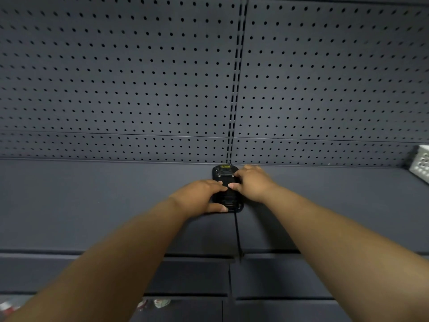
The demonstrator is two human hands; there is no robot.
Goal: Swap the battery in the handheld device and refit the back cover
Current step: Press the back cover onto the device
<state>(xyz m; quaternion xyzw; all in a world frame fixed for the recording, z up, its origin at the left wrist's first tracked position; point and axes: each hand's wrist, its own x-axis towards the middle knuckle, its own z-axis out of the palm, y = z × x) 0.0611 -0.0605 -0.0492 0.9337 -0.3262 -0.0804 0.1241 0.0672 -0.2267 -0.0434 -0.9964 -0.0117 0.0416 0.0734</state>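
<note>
The device (pixel 224 173) lies back-up on the shelf (pixel 92 205), centre frame, its far end touching the pegboard (pixel 116 77). The left hand (pixel 199 194) lays straight fingers across its middle, thumb along the near end. The right hand (pixel 253 182) curls its fingers over the upper right edge. The back cover is likely being worked; whether coming off or going on, I cannot tell. Next calls for steady hold and even pressure.

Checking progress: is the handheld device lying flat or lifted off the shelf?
Lying flat: the handheld device rests on the shelf, left hand and right hand on it.
</note>
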